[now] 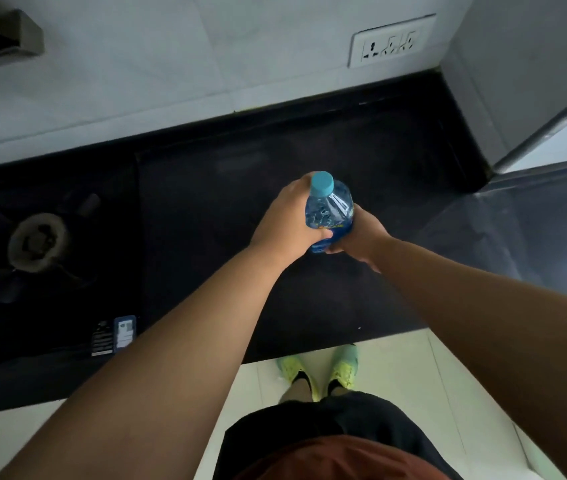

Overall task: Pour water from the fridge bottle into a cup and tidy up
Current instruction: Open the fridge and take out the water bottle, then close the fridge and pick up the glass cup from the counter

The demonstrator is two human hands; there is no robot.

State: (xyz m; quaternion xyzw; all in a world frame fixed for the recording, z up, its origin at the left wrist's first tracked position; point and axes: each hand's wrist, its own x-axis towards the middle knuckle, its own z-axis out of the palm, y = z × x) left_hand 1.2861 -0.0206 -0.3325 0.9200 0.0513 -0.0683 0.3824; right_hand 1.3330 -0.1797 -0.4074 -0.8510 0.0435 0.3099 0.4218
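Observation:
A clear blue water bottle (330,211) with a light blue cap (322,183) stands upright over the black countertop (226,188). My left hand (285,220) wraps its left side, thumb across the label. My right hand (361,237) grips the lower right side of the bottle. The cap is on. No cup is in view.
A gas stove burner (38,242) sits on the left part of the counter. The grey fridge (524,81) stands at the right with its door (552,209) swung open. A wall socket (391,41) is on the tiled wall behind. My feet (316,372) stand on the light floor.

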